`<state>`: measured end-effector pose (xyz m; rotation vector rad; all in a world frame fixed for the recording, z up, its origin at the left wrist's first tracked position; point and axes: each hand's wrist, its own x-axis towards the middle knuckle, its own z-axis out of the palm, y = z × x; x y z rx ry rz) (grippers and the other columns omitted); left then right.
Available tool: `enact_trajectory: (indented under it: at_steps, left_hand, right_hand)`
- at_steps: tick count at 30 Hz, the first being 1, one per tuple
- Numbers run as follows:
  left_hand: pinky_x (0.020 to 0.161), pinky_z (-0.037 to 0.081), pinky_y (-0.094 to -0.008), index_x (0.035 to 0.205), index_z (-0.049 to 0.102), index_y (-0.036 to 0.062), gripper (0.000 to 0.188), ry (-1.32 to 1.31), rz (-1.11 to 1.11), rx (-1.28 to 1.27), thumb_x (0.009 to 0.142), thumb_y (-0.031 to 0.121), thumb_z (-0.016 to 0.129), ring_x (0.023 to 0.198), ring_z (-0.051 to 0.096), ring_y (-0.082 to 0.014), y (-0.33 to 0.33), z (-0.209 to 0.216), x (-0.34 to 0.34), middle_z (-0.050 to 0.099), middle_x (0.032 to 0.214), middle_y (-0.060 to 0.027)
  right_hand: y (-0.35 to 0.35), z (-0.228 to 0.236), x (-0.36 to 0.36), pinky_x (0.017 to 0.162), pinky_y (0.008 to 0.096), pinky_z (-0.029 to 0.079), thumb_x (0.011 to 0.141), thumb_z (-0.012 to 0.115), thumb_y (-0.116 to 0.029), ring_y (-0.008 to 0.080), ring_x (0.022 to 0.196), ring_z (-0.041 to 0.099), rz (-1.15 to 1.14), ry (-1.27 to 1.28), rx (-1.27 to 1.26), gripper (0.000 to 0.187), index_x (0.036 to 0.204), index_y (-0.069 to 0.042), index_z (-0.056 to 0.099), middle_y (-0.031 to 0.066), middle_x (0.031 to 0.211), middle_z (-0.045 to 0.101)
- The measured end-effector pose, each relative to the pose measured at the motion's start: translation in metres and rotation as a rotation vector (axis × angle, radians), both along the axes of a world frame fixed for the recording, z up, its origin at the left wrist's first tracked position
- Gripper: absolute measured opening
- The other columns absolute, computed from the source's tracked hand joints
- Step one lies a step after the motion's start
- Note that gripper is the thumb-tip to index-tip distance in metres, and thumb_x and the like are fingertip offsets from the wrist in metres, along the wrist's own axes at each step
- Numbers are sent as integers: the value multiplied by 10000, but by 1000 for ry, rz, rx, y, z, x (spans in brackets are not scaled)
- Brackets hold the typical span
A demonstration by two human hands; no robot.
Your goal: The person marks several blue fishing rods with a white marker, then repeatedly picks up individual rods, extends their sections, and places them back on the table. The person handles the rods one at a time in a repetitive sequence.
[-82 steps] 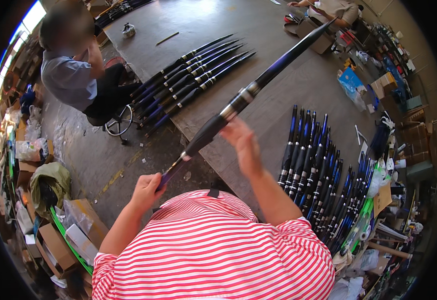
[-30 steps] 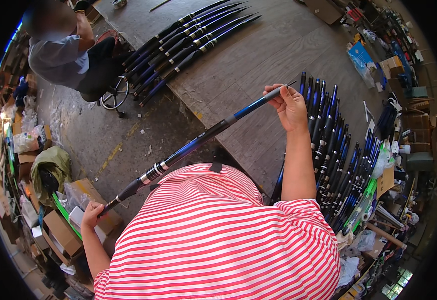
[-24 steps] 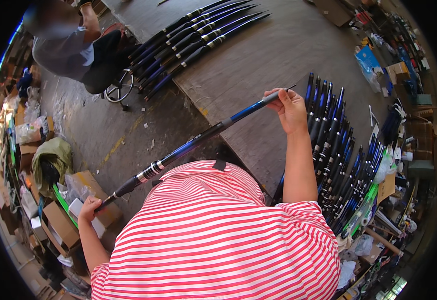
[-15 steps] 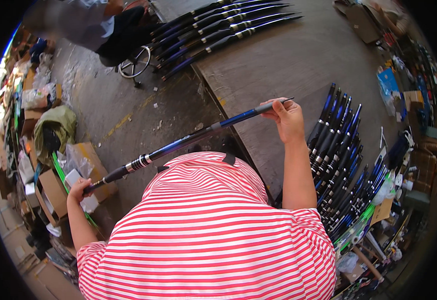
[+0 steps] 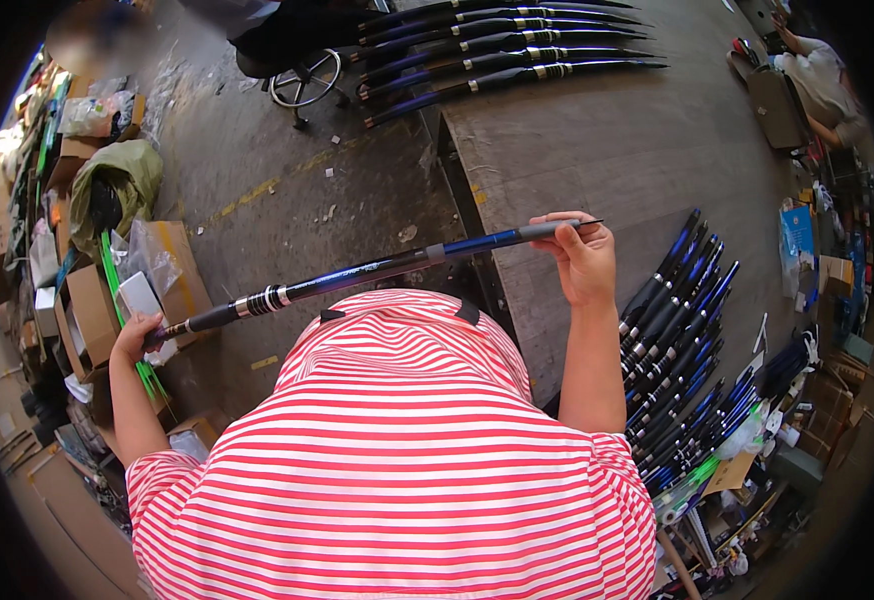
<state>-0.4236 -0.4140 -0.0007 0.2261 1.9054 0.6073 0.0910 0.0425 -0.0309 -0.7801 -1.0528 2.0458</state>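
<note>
Across the front of my body I hold a collapsed telescopic fishing rod (image 5: 357, 272), black and blue with silver rings near its grip. My left hand (image 5: 137, 338) is closed round the dark butt end at the left. At the other end, my right hand (image 5: 585, 262) pinches the grey tip section, and a thin dark point sticks out past the fingers. The rod slopes slightly up to the right. Its right part passes over the edge of a grey-brown table (image 5: 527, 330).
Several similar rods (image 5: 677, 330) lie piled on the table at the right, beside my right forearm. Another row of rods (image 5: 517, 50) lies at the far side. A wheeled chair base (image 5: 302, 90) stands beyond, with cardboard boxes (image 5: 92, 310) at left. A person (image 5: 822, 85) is at far right.
The rod has come closer to level, its butt end rising with my left hand. Both hands keep their hold. The surroundings have shifted in view, with the rod pile now lower.
</note>
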Motion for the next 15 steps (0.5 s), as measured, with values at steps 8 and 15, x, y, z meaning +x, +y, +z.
enact_trajectory:
  at_steps: [8, 15]
  left_hand:
    - [293, 265, -228, 551, 553, 50, 423, 10, 70, 15, 779, 403, 595, 290, 417, -125, -10, 0, 3, 508, 426, -77]
    - [289, 263, -223, 550, 546, 50, 413, 7, 75, 11, 786, 385, 596, 291, 424, -128, -13, -1, 2, 504, 424, -75]
  right_hand:
    - [0, 9, -5, 718, 307, 535, 741, 674, -90, 221, 793, 627, 66, 33, -7, 271, 923, 82, 573, 203, 905, 616]
    - [-1, 12, -5, 698, 308, 536, 736, 682, -97, 216, 756, 630, 65, 16, -2, 245, 882, 73, 583, 191, 862, 624]
